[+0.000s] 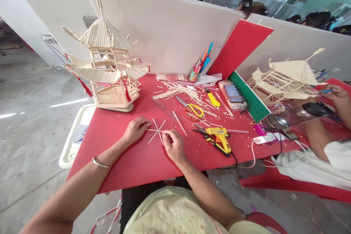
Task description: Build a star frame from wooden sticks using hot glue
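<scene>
A star of thin wooden sticks [157, 130], crossed at the middle, lies flat on the red tabletop [123, 168] in front of me. My left hand [137, 129] is at the star's left side, its fingers closed at the end of one stick. From the right, my right hand [172, 145] has thumb and forefinger pinched at the end of another stick. The fingertips partly hide those stick ends. Just beyond my right hand lie a red-and-white pencil-like stick [180, 124] and a clear ruler [164, 109].
A stick-built pagoda model [109, 73] stands at the back left. Loose sticks [181, 90], scissors [192, 109], a yellow cutter [213, 98] and a yellow glue gun [219, 135] with pliers beside it lie rightward. A green board [249, 98] separates a co-worker's place with another model [287, 76].
</scene>
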Demonstrator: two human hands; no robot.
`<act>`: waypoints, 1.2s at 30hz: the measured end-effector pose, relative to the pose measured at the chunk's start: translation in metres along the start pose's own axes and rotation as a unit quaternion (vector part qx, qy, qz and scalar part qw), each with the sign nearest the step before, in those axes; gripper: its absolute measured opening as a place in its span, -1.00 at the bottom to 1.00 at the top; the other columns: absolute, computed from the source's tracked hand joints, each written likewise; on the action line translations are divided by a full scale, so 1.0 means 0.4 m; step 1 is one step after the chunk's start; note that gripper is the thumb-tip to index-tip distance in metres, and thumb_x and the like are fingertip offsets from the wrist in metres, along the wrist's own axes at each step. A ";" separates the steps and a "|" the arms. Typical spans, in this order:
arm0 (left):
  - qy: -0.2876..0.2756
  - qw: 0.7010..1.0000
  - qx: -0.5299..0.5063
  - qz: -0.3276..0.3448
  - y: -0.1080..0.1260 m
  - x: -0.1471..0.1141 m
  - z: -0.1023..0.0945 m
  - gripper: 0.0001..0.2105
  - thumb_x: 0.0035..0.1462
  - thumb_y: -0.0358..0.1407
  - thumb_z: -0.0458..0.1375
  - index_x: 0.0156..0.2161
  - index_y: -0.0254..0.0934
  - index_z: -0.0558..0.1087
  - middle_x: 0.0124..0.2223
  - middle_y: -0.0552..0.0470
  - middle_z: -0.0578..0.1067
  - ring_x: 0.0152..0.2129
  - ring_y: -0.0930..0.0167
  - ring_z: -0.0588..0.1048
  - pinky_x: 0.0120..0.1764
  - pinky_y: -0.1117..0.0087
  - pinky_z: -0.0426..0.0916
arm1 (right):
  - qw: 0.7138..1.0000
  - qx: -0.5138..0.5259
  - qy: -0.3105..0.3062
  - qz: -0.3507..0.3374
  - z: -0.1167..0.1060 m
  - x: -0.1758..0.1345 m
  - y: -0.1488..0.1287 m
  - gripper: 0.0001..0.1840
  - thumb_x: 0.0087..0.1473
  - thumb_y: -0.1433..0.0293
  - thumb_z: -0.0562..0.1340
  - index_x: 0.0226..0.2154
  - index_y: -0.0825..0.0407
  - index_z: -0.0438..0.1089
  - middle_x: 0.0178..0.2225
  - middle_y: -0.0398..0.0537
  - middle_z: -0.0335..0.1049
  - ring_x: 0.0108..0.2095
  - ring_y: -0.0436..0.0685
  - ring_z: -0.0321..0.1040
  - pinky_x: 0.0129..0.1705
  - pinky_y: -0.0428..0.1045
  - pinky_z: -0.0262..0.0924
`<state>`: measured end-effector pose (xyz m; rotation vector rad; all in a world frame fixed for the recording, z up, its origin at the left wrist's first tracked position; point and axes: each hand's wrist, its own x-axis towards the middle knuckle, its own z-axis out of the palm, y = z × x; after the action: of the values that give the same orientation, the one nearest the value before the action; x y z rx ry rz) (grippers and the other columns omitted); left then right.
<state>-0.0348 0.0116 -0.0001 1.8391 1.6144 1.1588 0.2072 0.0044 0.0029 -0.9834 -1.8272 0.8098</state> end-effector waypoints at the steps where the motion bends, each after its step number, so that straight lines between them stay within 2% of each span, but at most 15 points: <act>1: 0.000 1.000 0.000 0.000 0.000 0.001 0.000 -0.78 0.34 -0.17 0.15 -0.26 -0.21 0.59 -0.28 -0.02 0.61 -0.35 0.36 0.57 -0.23 0.36 0.40 | 1.000 0.001 0.000 0.002 0.000 0.000 0.000 -0.81 0.36 0.29 0.18 -0.18 -0.05 0.51 -0.37 -0.13 0.42 -0.42 0.05 0.35 -0.31 -0.05 0.29; 8: -0.005 1.000 0.012 -0.002 0.003 0.003 -0.001 -0.77 0.34 -0.15 0.16 -0.26 -0.19 0.60 -0.29 -0.01 0.63 -0.36 0.35 0.57 -0.27 0.36 0.39 | 1.000 -0.005 0.001 0.000 0.000 0.001 0.003 -0.81 0.37 0.29 0.18 -0.17 -0.06 0.51 -0.37 -0.13 0.43 -0.42 0.05 0.35 -0.33 -0.04 0.27; 22: -0.012 1.000 -0.006 -0.013 0.003 -0.004 -0.002 -0.78 0.35 -0.18 0.16 -0.22 -0.22 0.60 -0.24 -0.02 0.61 -0.32 0.36 0.54 -0.21 0.34 0.39 | 1.000 -0.012 -0.006 0.018 -0.001 0.001 0.000 -0.81 0.37 0.28 0.19 -0.17 -0.06 0.53 -0.39 -0.14 0.42 -0.41 0.05 0.34 -0.30 -0.03 0.26; 26: -0.002 1.000 0.017 -0.005 0.004 -0.005 -0.003 -0.80 0.34 -0.18 0.18 -0.22 -0.20 0.61 -0.25 -0.02 0.61 -0.30 0.34 0.52 -0.21 0.32 0.38 | 1.000 -0.018 0.007 0.023 -0.003 0.000 0.002 -0.80 0.38 0.27 0.18 -0.16 -0.06 0.53 -0.36 -0.12 0.45 -0.38 0.06 0.36 -0.28 -0.02 0.29; 33: 0.005 0.999 0.037 0.023 0.000 -0.003 -0.002 -0.82 0.33 -0.19 0.20 -0.23 -0.19 0.62 -0.21 -0.04 0.62 -0.23 0.30 0.53 -0.10 0.27 0.40 | 0.998 -0.029 0.030 0.036 -0.036 -0.018 0.015 -0.82 0.36 0.29 0.20 -0.15 -0.05 0.52 -0.34 -0.10 0.49 -0.35 0.08 0.40 -0.26 0.00 0.32; 36: 0.002 0.999 0.039 0.022 0.000 -0.003 -0.002 -0.81 0.34 -0.22 0.19 -0.25 -0.20 0.62 -0.22 -0.04 0.62 -0.23 0.31 0.54 -0.09 0.27 0.40 | 0.999 -0.038 0.016 0.026 -0.055 -0.031 0.018 -0.83 0.35 0.31 0.20 -0.15 -0.06 0.52 -0.34 -0.11 0.48 -0.37 0.08 0.39 -0.26 0.00 0.31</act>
<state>-0.0353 0.0104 0.0001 1.9326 1.6509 1.1330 0.2330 -0.0001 0.0009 -1.0913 -1.8234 0.7572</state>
